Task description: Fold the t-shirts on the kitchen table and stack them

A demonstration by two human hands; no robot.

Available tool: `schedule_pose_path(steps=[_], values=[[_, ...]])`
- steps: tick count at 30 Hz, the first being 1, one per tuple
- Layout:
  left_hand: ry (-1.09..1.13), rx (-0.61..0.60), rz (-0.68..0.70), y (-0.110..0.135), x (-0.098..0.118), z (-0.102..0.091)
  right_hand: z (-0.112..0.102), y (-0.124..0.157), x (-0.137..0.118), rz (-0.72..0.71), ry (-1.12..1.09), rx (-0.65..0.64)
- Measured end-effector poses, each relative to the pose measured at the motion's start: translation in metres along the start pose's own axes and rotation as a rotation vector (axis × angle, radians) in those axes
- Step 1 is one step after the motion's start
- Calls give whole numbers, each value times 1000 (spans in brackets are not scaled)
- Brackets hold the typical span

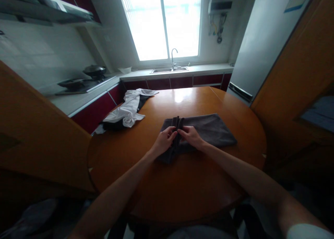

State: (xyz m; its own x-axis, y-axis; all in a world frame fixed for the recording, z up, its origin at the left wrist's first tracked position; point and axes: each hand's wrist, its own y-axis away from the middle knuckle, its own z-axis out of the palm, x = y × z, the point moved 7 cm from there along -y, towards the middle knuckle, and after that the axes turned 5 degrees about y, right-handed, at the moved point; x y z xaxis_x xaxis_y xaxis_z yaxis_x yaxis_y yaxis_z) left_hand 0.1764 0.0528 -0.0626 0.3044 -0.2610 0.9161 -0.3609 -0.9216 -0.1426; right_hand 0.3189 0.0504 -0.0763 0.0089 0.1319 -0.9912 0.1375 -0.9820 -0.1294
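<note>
A dark grey folded garment (212, 129), perhaps trousers, lies flat across the middle of the round wooden table (146, 145). Its left part is bunched into raised narrow folds. My left hand (165, 138) pinches these folds from the left side, thumb and fingers closed on the cloth. Opposite it, my right hand (191, 136) grips the same folds from the right, its fingertips almost meeting those of the left. The exact kind of garment cannot be made out.
White and black clothes (130, 105) lie heaped at the table's left edge. Beyond are a sink (161, 71) with a tap (172, 56), a stove with a lidded pan (94, 71), and a refrigerator (264, 40) at right. Wooden door frames flank the table.
</note>
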Motion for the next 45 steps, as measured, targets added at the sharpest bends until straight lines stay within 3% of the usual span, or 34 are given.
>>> schedule_pose_path(steps=[8, 16, 23, 30, 32, 35, 39, 42, 45], values=[[-49, 95, 49, -2, 2, -1, -1, -1, 2, 28, 43, 32], [49, 98, 55, 1, 26, -17, -6, -1, 7, 72, 13, 54], [-74, -4, 149, 2, 15, 13, -8, -3, 17, 115, -6, 81], [-128, -55, 294, 5, 25, 15, -11, -1, 13, 85, -35, 80], [-81, -95, 267, 4, 21, 17, -13, -1, 12, 64, 13, 102], [124, -118, 117, 0, 6, 20, -15, -1, 10, 40, 70, 107], [338, -106, 15, -1, 4, 17, -18, -3, 9, 50, 137, 132], [289, -37, 96, 1, 21, 4, -23, -4, 5, 63, 131, 180], [178, 111, 185, 4, 35, -14, -35, -5, -4, 74, 109, 211]])
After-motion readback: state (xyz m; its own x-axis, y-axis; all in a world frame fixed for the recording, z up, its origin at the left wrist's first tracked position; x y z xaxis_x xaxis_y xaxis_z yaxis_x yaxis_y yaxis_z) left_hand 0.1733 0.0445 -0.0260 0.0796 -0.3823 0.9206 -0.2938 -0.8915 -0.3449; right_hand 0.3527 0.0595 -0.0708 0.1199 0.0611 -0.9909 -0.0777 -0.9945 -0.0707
